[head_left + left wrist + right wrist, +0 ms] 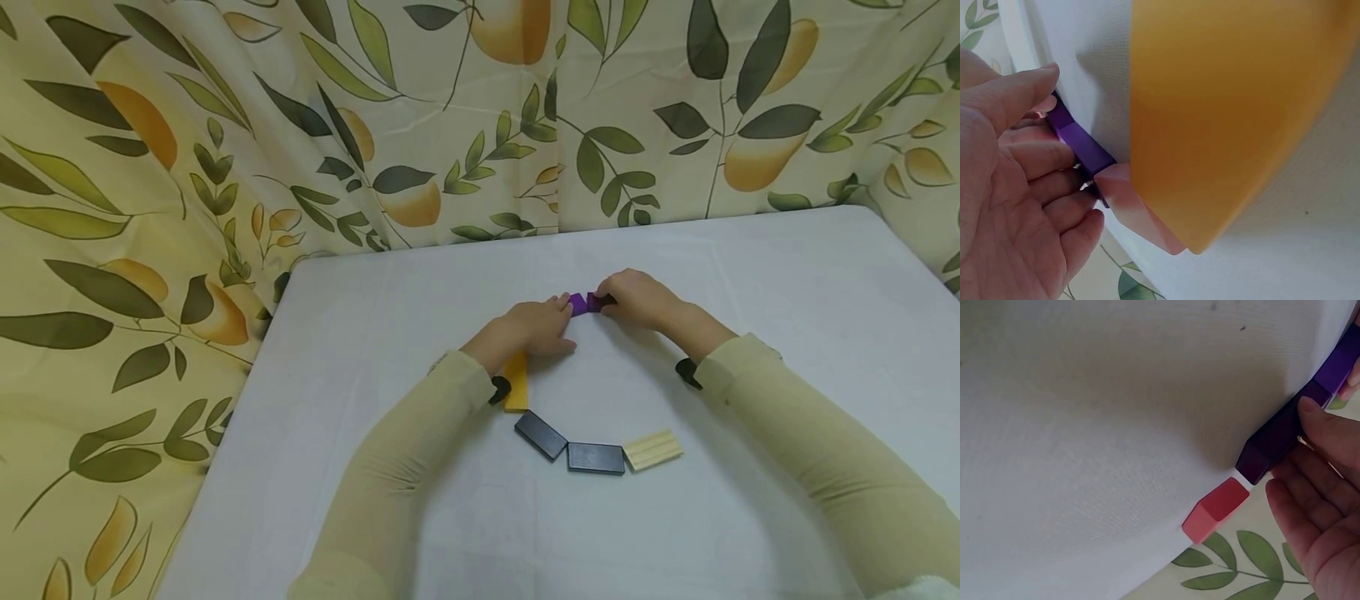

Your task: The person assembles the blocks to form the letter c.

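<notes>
My right hand [637,300] pinches a dark purple block [1279,437], with the thumb on its near side and the fingers behind. End to end with it is a violet block [577,304]. Against the far side of the violet block rest the fingers of my left hand [536,325], while its thumb points away from the block. A pink block [1138,209] lies between the violet block and a yellow block [1229,112] below the left palm. Close to the dark purple block's other end is a coral red block [1216,509], hidden by the right hand in the head view.
Nearer the front of the white-covered table [337,333], two black blocks [596,457] and a pale wooden block [652,450] continue the curve from the yellow block. A leaf-and-fruit patterned curtain [420,125] hangs behind the table and at its left.
</notes>
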